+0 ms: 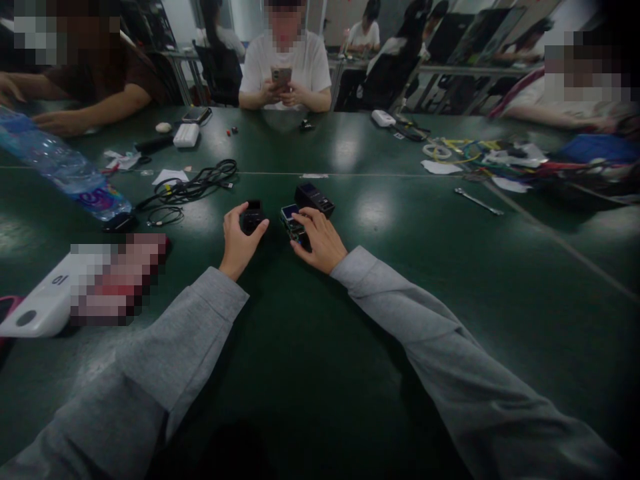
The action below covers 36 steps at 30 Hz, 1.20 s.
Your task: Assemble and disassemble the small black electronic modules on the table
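My left hand [239, 240] curls its thumb and fingers around the sides of a small black casing [254, 219] on the green table. Just to the right, my right hand [320, 241] has its fingers over a small circuit board with a little screen [289, 213]; the thumb is at its near edge. Part of the board is hidden under the fingers. Right behind that hand lies a black box-shaped device [315, 198], apart from my left hand.
Black cables [200, 183] and a water bottle [65, 167] lie at left, with a white power bank [55, 287] nearer. A wrench [477, 201] and tangled wires [480, 153] are at right. A person [285, 73] sits opposite holding a phone; others sit on both sides.
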Motion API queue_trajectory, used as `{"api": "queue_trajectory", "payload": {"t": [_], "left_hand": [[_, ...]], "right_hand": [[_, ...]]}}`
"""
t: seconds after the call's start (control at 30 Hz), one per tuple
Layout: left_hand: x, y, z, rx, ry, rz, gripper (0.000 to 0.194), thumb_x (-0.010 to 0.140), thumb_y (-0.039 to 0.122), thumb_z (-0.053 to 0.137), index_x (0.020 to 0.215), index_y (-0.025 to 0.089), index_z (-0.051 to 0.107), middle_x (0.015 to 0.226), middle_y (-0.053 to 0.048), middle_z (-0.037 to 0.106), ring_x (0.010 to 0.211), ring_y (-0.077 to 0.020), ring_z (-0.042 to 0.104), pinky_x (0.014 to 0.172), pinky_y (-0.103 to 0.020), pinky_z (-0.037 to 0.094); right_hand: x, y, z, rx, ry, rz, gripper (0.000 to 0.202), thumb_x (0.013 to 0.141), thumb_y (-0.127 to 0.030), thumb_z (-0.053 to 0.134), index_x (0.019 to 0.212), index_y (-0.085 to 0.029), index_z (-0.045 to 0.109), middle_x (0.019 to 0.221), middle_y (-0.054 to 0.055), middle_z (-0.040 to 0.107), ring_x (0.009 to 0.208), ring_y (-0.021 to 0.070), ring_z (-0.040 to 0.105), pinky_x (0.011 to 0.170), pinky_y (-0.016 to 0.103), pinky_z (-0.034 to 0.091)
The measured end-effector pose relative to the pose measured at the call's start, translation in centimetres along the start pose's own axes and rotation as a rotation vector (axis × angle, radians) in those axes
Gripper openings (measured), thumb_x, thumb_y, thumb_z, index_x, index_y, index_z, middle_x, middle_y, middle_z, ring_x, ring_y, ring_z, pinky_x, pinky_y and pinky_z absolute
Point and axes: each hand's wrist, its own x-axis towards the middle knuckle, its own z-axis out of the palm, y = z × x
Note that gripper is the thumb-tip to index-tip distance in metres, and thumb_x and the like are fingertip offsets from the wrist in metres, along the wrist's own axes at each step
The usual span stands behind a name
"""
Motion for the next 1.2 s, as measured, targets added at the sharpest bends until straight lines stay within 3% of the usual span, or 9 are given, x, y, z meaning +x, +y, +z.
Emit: {"api": "queue_trajectory", "payload": {"t": [0.63,1.2], "left_hand": [[0.12,0.40,-0.13,-0.011,-0.021,0.020,0.052,0.083,0.040,0.073,0.129,0.025,0.055,0.132,-0.012,0.054,0.127,-0.0282,0.053,0.108,-0.049,0.045],[0.04,0.62,-0.13,-0.014,-0.023,0.009,0.050,0.083,0.038,0.073,0.128,0.025,0.056,0.132,-0.013,0.053,0.128,-0.0287,0.052,0.110,-0.050,0.044]], "right_hand": [[0.00,0.22,0.28,0.032,-0.057,-0.009,0.056,0.092,-0.034,0.061,0.141,-0.023,0.037,0.135,0.016,0.040,0.119,0.0332,0.050,0.100,0.056,0.051],[0.12,0.29,0.20,0.050,-0.053,-0.029,0.057,0.092,-0.034,0.057,0.141,-0.017,0.034,0.135,0.019,0.042,0.125,0.0350,0.047,0.103,0.056,0.049]]}}
